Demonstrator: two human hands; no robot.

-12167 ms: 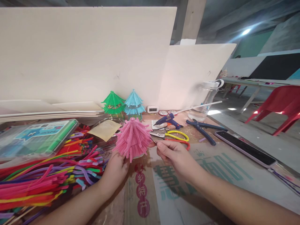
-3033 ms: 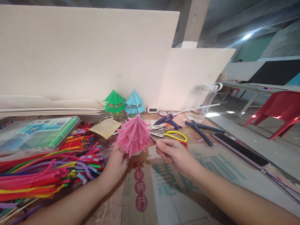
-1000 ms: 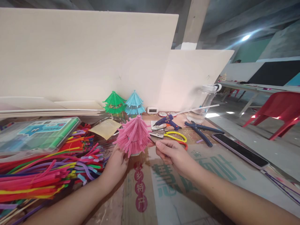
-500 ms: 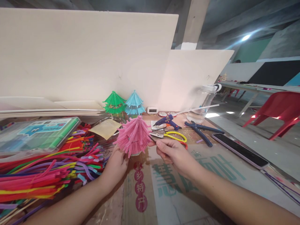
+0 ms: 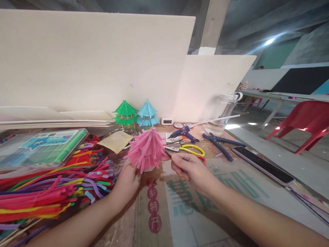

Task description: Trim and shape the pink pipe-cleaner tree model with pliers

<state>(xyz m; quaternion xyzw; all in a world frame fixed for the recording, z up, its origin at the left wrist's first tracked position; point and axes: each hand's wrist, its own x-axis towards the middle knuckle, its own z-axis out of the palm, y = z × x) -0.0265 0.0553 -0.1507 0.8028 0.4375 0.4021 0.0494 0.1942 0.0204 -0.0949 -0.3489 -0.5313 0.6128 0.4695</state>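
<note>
A pink tiered tree (image 5: 146, 150) made of pipe cleaners is held upright over the table by my left hand (image 5: 129, 175), whose fingers are partly hidden behind it. My right hand (image 5: 185, 165) is closed in a pinch at the tree's right side, with a thin dark tool (image 5: 168, 154) between thumb and fingers; its tip disappears by the pink strands. Just beyond lie scissors (image 5: 191, 149) with yellow and red handles. A green tree (image 5: 125, 113) and a blue tree (image 5: 147, 114) of like build stand at the back, against the white board.
Bundles of coloured pipe cleaners (image 5: 38, 197) and a clear plastic case (image 5: 38, 147) fill the left. A glue gun (image 5: 183, 133), pliers (image 5: 219, 145), a phone (image 5: 263, 165), a water bottle (image 5: 218, 115) and a small digital clock (image 5: 167, 120) lie or stand right of centre. White boards (image 5: 97, 65) rise behind.
</note>
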